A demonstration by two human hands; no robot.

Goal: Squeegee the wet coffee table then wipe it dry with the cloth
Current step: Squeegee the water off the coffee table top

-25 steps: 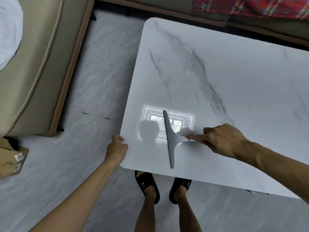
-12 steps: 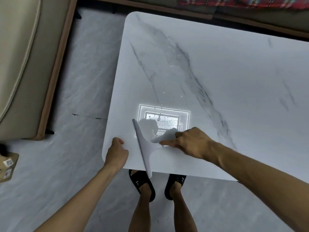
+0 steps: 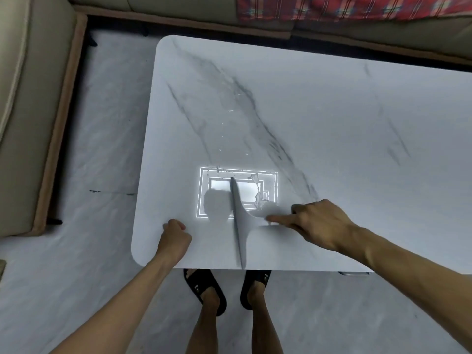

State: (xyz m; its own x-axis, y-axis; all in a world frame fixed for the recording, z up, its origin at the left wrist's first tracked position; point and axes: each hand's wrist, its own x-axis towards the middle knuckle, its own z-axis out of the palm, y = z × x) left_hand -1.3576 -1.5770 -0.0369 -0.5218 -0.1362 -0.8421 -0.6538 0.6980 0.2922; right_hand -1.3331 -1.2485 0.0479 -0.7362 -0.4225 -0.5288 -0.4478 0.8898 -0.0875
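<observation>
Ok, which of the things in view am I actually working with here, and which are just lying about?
In the job:
- coffee table, water beads near its middle
- squeegee, blade on the top
- right hand on its handle
- left hand bracing the table's near corner

Just around:
- beige sofa
- red plaid fabric

The cloth isn't in view.

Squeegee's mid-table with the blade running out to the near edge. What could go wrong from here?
1. The squeegee blade reaches the near edge of the coffee table, so pushed water may drip toward the sandals and slick the floor.
2. The right hand seems to hold the handle by the fingertips only; it could slip.
3. Droplets right of the blade could be missed.
</observation>
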